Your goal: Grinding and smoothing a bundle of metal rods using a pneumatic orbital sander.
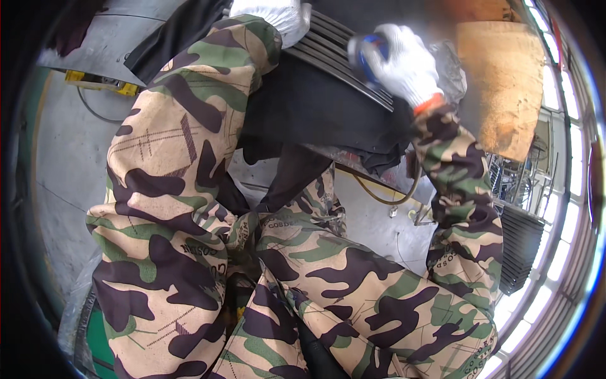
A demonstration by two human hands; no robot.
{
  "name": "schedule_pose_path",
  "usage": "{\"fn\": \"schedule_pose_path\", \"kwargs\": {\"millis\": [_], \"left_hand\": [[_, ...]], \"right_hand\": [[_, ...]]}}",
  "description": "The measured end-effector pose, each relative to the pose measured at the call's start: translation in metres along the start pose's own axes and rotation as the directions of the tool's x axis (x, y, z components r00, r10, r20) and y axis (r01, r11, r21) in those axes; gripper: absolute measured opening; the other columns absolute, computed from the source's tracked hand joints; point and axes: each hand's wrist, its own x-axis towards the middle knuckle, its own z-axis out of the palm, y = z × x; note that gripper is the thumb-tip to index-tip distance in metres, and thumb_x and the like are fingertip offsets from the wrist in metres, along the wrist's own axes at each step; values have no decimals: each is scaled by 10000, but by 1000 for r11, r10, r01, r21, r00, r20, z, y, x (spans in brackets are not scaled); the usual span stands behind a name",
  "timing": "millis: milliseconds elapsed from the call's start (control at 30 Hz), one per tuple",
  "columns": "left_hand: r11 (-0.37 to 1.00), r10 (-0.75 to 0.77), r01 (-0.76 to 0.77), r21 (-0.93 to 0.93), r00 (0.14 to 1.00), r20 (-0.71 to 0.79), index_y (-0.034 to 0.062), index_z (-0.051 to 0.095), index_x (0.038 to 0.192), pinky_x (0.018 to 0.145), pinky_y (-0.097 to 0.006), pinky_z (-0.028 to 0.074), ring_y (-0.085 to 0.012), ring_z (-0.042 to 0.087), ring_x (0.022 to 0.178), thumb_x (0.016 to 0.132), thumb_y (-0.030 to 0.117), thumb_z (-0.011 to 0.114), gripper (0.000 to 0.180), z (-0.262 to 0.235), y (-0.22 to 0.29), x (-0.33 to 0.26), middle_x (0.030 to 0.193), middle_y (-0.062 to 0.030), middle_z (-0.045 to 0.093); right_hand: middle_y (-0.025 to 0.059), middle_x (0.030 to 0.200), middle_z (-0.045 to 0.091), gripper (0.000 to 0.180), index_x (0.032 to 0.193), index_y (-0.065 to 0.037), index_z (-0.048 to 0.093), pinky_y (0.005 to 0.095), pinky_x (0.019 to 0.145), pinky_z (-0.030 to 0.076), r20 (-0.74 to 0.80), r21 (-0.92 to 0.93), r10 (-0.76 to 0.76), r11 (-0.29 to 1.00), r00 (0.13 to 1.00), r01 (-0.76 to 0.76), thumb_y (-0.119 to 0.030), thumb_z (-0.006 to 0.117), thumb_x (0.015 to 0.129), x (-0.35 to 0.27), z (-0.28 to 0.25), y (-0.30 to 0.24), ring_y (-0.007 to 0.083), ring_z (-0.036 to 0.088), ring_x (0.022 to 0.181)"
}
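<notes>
Several slim dark grey metal strips (328, 47) lie side by side on a black cloth (315, 104), slanting from upper left to lower right. My right hand (407, 66), in a white knit glove with an orange cuff, is closed around a rounded blue object (372, 54) over the right part of the strips. The object is blurred and partly covered by my fingers, so its kind is unclear. At the upper edge, my left hand (274, 18), also in a white glove, is against the left part of the strips. Most of its fingers are hidden or cut off.
A brown board (502, 88) stands to the right, with crumpled clear plastic (449, 72) beside my right wrist. A hose (385, 201) loops below the cloth. Yellow fittings (101, 82) are at the far left. Ribbed dark panels (521, 249) and wire racks stand at the right.
</notes>
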Motion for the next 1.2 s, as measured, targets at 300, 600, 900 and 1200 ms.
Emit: {"fn": "schedule_pose_path", "kwargs": {"millis": [300,600,900,1200], "left_hand": [[998,25,-28,65,999,38,-10,685,1150,1052,-498,433,-390,618,1142,929,308,624,392,0,-26,-20,1136,-212,687],[980,138,-126,-153,988,73,-32,684,1215,1049,-491,451,-389,635,1167,933,306,662,441,-14,-6,11,1196,-220,708],[994,102,-100,55,994,-44,-19,681,1136,1062,-506,438,-389,634,1111,922,214,629,321,-4,13,0,1111,-205,707],[998,53,-49,46,994,-93,-16,678,1155,1080,-524,419,-397,609,1171,950,279,589,370,16,7,14,1155,-209,688]], "right_hand": [[139,1134,666,534,1204,-127,670,501,926,550,37,40,-21,999,999,19,-581,614,928,9,18,-27,370,647,1115],[174,925,650,326,950,-72,648,476,765,567,-141,131,-102,984,985,121,-382,716,874,10,-22,-38,379,668,909],[182,943,664,332,933,-63,659,473,782,575,-85,106,-73,991,994,82,-386,714,877,5,-26,-37,373,676,938],[159,946,651,346,939,-85,664,464,803,571,-101,95,-36,994,994,45,-417,725,866,19,-19,-37,364,675,933]]}}
